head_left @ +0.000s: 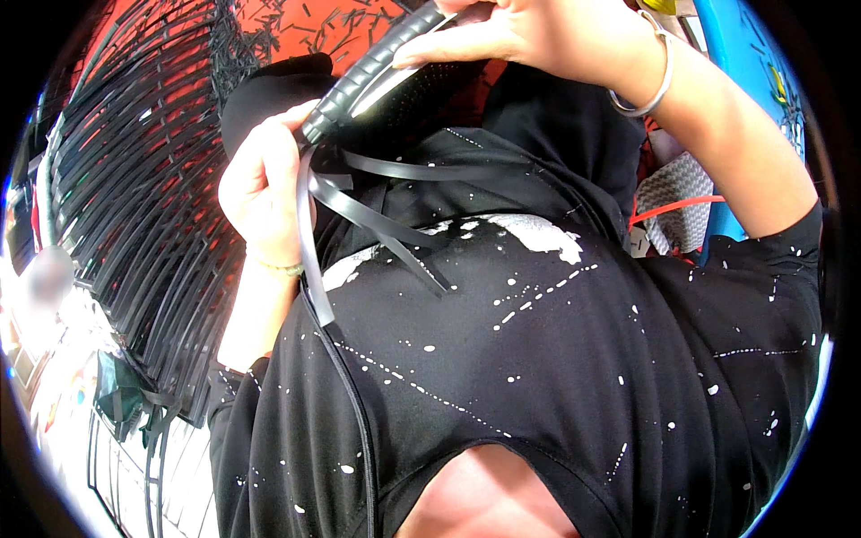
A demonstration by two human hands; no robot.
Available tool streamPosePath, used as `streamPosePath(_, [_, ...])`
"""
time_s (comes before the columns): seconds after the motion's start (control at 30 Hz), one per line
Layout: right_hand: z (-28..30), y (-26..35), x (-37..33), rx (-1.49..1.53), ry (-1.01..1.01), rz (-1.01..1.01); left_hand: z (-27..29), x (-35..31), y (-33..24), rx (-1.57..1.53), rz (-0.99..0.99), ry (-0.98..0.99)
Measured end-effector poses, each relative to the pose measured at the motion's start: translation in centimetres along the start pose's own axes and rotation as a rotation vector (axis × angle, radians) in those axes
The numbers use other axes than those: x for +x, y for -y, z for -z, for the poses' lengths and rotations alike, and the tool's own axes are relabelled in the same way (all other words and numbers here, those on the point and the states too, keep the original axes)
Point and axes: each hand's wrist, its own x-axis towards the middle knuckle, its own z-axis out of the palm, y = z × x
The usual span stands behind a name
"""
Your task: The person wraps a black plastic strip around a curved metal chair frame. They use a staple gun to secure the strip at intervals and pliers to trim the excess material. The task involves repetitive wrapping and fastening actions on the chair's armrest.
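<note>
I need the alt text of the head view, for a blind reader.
A person's left hand and right hand hold a black ribbed bar, with loose dark strips trailing at its lower end. The person wears a white-specked black shirt; rows of dark slats show at left.

Open room over the shirt front (547, 377), right of the loose dark strips (359, 211); a hand could pass there, below the right forearm. Between left hand (262, 184) and right hand (547, 40): barred by the ribbed black rod (369, 73). Strips fan out under its lower end (one hangs past the left wrist), crowding that approach. Left side: dense bank of black slats (152, 206). Right: red band (674, 207) and grey woven piece (686, 184) below the forearm.
</note>
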Motion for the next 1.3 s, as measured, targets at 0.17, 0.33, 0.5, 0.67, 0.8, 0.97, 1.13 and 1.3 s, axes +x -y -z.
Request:
streamPosePath(0.17, [1.2, 0.3, -0.3, -0.125, 0.198, -0.019, 0.2, 0.1, -1.0, 0.124, 0.044, 0.065])
streamPosePath(0.33, [0.3, -0.3, 0.2, -0.415, -0.122, 0.378, 0.4, -0.1, -0.4, 0.091, 0.031, 0.068])
streamPosePath(0.5, [0.8, -1.3, 2.3, -0.419, -0.164, 0.522, 0.2, 0.7, -0.2, 0.107, 0.011, 0.051])
streamPosePath(0.67, [0.3, -2.8, 4.4, -0.222, -0.004, 0.572, -0.3, 0.9, 0.4, -0.022, 0.000, -0.014])
streamPosePath(0.8, [0.8, -1.5, 4.5, -0.250, 0.219, 0.403, -0.2, 0.8, 0.9, 0.004, -0.004, -0.004])
streamPosePath(0.97, [-0.3, -0.7, 1.0, -0.063, 0.004, 0.194, 0.0, 0.4, 1.2, -0.004, 0.044, -0.014])
streamPosePath(1.13, [-0.7, -1.1, 0.5, -0.034, 0.099, 0.023, -0.5, 0.8, 0.7, -0.128, 0.094, -0.027])
streamPosePath(1.3, [-0.7, -0.1, -1.8, 0.115, 0.008, -0.162, -0.6, 1.1, 0.5, 0.041, 0.024, 0.005])
